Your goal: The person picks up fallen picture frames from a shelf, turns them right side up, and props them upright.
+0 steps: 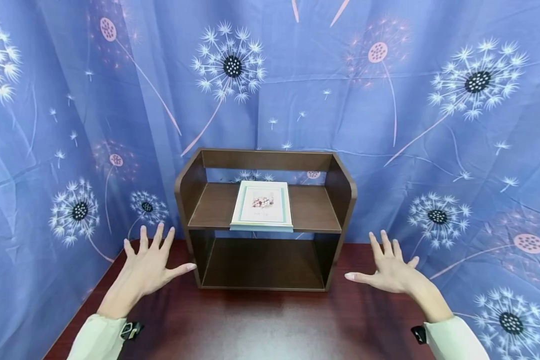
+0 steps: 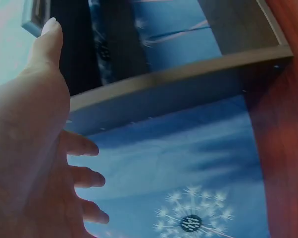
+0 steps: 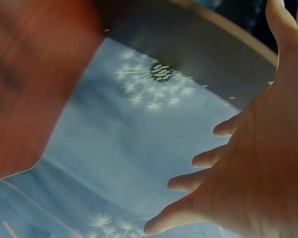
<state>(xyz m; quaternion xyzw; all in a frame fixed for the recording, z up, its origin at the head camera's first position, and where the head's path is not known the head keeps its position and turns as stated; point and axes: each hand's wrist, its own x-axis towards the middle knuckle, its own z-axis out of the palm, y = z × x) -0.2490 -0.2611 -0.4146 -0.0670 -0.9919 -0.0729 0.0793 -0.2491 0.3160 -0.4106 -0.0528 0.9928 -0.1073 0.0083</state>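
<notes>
A dark brown two-tier shelf (image 1: 265,262) stands on the table between my two hands. On its upper board lies a flat pale box or book (image 1: 262,205) with a light-green border and a small flower picture on top. My left hand (image 1: 150,267), fingers spread, is to the left of the shelf, its thumb pointing toward the shelf's side panel. To the right of the shelf, my right hand (image 1: 389,270) is also spread, thumb toward the other side panel. Neither hand holds anything. Both wrist views show the palm side of a hand near the shelf's side.
The dark red table (image 1: 261,325) carries the shelf near its back edge. Behind and on both sides hangs a blue curtain (image 1: 297,110) with dandelion prints. Black wrist straps (image 1: 132,330) sit at the pale sleeve cuffs.
</notes>
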